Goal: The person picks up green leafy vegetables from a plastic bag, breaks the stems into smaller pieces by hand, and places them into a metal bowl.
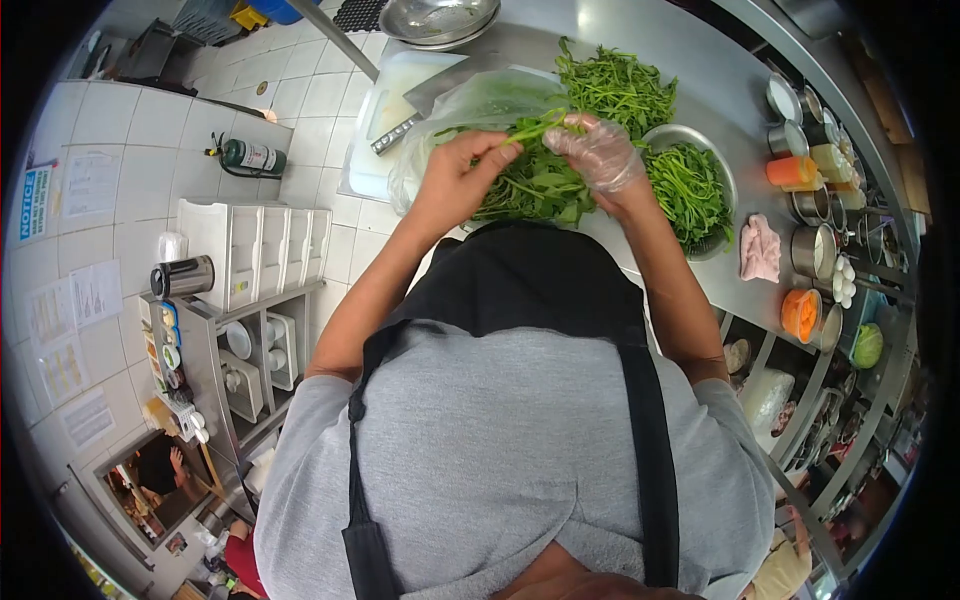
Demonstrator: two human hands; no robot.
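Note:
Between my two hands stretches a green leafy stem (535, 130), pinched at both ends. My left hand (466, 172) is bare, its thumb and fingers closed on the stem's left end. A clear plastic glove covers my right hand (600, 155), which grips the other end. Below them lies a heap of leafy greens (540, 185), partly in a clear plastic bag (470, 105). Beyond my right hand is a loose pile of greens (618, 88) on the steel table. To its right, a steel bowl (732, 180) holds picked greens (688, 190).
A cleaver (425, 95) rests on a white cutting board (385, 95) at the left. Steel bowls (440, 22) stand at the far end. Along the right are a pink cloth (760, 248), sauce containers (792, 172) and metal pots (812, 250). Other people are partly visible at the lower edges.

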